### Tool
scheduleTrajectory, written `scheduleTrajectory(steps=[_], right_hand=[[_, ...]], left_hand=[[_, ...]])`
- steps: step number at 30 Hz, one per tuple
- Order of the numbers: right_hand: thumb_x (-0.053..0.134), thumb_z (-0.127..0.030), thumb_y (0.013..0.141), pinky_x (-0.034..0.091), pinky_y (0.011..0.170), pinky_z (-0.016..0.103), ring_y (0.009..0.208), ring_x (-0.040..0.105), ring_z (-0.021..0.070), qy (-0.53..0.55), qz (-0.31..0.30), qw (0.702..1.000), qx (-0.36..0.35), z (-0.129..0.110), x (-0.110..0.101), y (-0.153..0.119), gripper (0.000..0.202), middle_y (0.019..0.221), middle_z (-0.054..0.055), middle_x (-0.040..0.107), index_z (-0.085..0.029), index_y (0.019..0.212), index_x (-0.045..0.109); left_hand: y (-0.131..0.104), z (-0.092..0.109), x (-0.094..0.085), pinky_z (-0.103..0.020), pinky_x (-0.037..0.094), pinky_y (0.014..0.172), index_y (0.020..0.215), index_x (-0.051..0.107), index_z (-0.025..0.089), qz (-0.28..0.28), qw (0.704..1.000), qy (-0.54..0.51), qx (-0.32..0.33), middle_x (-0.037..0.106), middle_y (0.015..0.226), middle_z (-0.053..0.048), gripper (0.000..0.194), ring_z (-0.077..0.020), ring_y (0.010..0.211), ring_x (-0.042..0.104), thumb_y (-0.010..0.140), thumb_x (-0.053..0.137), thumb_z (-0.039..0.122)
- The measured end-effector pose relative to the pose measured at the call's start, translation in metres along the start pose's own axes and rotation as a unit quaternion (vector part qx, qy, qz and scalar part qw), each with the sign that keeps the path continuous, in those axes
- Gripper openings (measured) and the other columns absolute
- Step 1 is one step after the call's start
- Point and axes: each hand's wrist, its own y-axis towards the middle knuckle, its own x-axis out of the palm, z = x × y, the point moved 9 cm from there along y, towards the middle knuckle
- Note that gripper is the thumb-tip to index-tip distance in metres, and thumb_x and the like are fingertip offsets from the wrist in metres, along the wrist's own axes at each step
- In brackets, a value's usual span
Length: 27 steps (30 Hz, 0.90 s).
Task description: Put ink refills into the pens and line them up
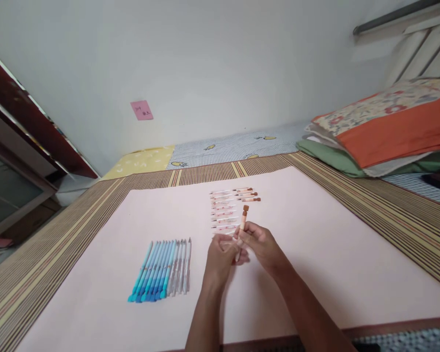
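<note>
Both my hands meet over a pale pink sheet (315, 244), holding one pen (243, 221) with a brown top and a peach barrel. My right hand (258, 240) grips its barrel below the brown top. My left hand (221, 252) pinches the lower end, where the tip is partly hidden by fingers. Behind my hands lies a column of white and pink pens (223, 213). Beside its upper right end are several brown-topped pens (250, 194). To the left, a row of blue pens (154, 269) lies side by side with clear pens (179, 269).
A striped mat (352, 200) lies under the sheet. Folded bedding (396, 132) in orange, floral and green is piled at the right. The wall (220, 73) behind carries a pink note (142, 110). Patterned cloth (220, 146) runs along the wall's foot.
</note>
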Motion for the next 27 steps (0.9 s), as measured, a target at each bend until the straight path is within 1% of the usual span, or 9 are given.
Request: scheduleTrajectory(steps=[2, 4, 8, 11, 13, 16, 23, 25, 27], right_hand=[[0.077, -0.046, 0.080, 0.046, 0.057, 0.026, 0.060, 0.056, 0.0130, -0.008, -0.001, 1.000, -0.011, -0.003, -0.002, 0.000, 0.030, 0.070, -0.001, 0.061, -0.018, 0.083, 0.067], [0.074, -0.048, 0.083, 0.047, 0.053, 0.026, 0.054, 0.055, 0.0130, 0.040, -0.015, 0.999, 0.009, 0.001, -0.001, -0.001, 0.029, 0.064, -0.003, 0.056, -0.020, 0.086, 0.067], [0.076, -0.045, 0.082, 0.050, 0.050, 0.027, 0.055, 0.057, 0.0133, 0.133, -0.019, 0.990, 0.038, 0.007, -0.001, -0.003, 0.027, 0.072, 0.000, 0.062, -0.020, 0.086, 0.067], [0.073, -0.045, 0.085, 0.045, 0.040, 0.027, 0.043, 0.050, 0.0119, 0.165, -0.070, 0.982, 0.052, 0.007, 0.009, -0.005, 0.025, 0.064, -0.002, 0.058, -0.021, 0.090, 0.067], [0.071, -0.045, 0.086, 0.045, 0.040, 0.029, 0.040, 0.050, 0.0131, 0.171, -0.097, 0.979, 0.050, 0.003, 0.015, -0.006, 0.025, 0.061, -0.002, 0.057, -0.020, 0.091, 0.067], [0.073, -0.043, 0.084, 0.047, 0.046, 0.031, 0.047, 0.055, 0.0144, 0.161, -0.098, 0.981, 0.037, -0.004, 0.016, -0.006, 0.026, 0.071, 0.002, 0.064, -0.018, 0.091, 0.069], [0.082, -0.045, 0.075, 0.051, 0.075, 0.030, 0.076, 0.063, 0.0168, 0.098, 0.001, 0.995, 0.008, 0.003, 0.007, 0.001, 0.030, 0.081, 0.003, 0.069, -0.018, 0.084, 0.073], [0.081, -0.046, 0.076, 0.050, 0.072, 0.029, 0.072, 0.061, 0.0153, 0.083, 0.024, 0.996, 0.003, 0.007, 0.005, 0.002, 0.030, 0.078, 0.003, 0.068, -0.018, 0.082, 0.071], [0.081, -0.046, 0.076, 0.048, 0.064, 0.027, 0.066, 0.058, 0.0140, 0.085, 0.034, 0.996, 0.006, 0.011, 0.003, 0.002, 0.030, 0.074, 0.002, 0.066, -0.018, 0.080, 0.069]], left_hand=[[-0.001, -0.004, 0.007, -0.029, 0.046, 0.053, 0.084, 0.054, 0.016, -0.042, 0.999, 0.027, -0.015, 0.062, 0.051, -0.002, 0.053, -0.0168, 0.045, 0.059, 0.074, 0.073, 0.064], [-0.005, 0.000, 0.015, -0.028, 0.046, 0.053, 0.081, 0.060, 0.013, -0.092, 0.996, 0.003, -0.009, 0.057, 0.049, 0.000, 0.053, -0.0136, 0.043, 0.053, 0.080, 0.065, 0.067], [-0.013, 0.008, 0.027, -0.027, 0.047, 0.058, 0.085, 0.067, 0.011, -0.173, 0.983, -0.053, -0.022, 0.063, 0.059, -0.004, 0.045, -0.0133, 0.051, 0.056, 0.079, 0.073, 0.055], [-0.016, 0.013, 0.027, -0.028, 0.047, 0.061, 0.081, 0.068, 0.011, -0.191, 0.981, -0.043, -0.010, 0.067, 0.062, -0.007, 0.041, -0.0149, 0.054, 0.059, 0.078, 0.075, 0.051], [-0.014, 0.018, 0.023, -0.029, 0.048, 0.062, 0.077, 0.065, 0.012, -0.169, 0.985, -0.038, 0.020, 0.067, 0.061, -0.007, 0.038, -0.0148, 0.054, 0.059, 0.077, 0.077, 0.048], [-0.010, 0.022, 0.014, -0.029, 0.047, 0.064, 0.074, 0.062, 0.014, -0.121, 0.991, -0.024, 0.058, 0.067, 0.061, -0.006, 0.034, -0.0148, 0.055, 0.058, 0.072, 0.082, 0.042], [-0.003, 0.022, -0.009, -0.023, 0.037, 0.059, 0.069, 0.052, 0.018, 0.029, 0.988, 0.076, 0.130, 0.056, 0.062, 0.004, 0.032, -0.0098, 0.058, 0.045, 0.067, 0.082, 0.027], [-0.005, 0.026, -0.013, -0.022, 0.034, 0.057, 0.069, 0.050, 0.019, 0.078, 0.977, 0.127, 0.152, 0.052, 0.062, 0.005, 0.032, -0.0093, 0.057, 0.042, 0.068, 0.081, 0.025], [-0.006, 0.028, -0.010, -0.022, 0.035, 0.056, 0.069, 0.048, 0.020, 0.084, 0.974, 0.148, 0.150, 0.051, 0.061, 0.006, 0.035, -0.0093, 0.057, 0.043, 0.066, 0.083, 0.026]])
